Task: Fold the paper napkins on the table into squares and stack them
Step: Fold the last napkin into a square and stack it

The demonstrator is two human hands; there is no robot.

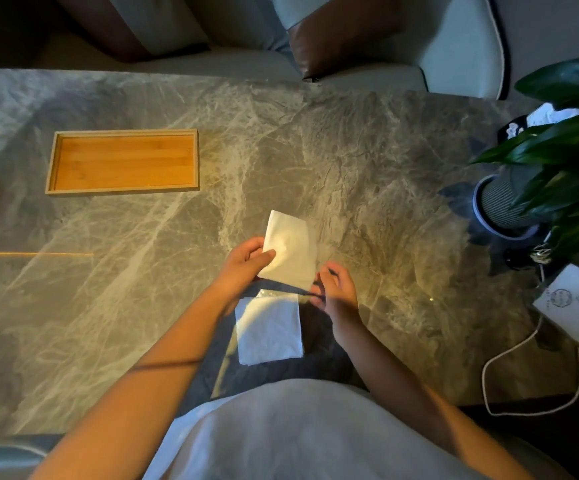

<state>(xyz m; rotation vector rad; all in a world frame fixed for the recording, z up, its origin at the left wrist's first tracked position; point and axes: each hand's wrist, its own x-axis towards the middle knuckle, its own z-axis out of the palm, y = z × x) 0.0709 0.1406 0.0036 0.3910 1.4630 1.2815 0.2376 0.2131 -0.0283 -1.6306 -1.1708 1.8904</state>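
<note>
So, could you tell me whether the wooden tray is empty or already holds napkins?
Empty: the wooden tray shows only its bare wood floor, and no napkin lies in it.

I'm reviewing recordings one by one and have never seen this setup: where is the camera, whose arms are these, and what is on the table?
No robot here: a person wears one camera on the head, looking down at their own bare arms. The left hand pinches a white napkin held over the marble table; the right hand appears to pinch its near corner. Nearer the person lies a pile of napkins. A wooden tray sits far left, a potted plant at the right.
</note>
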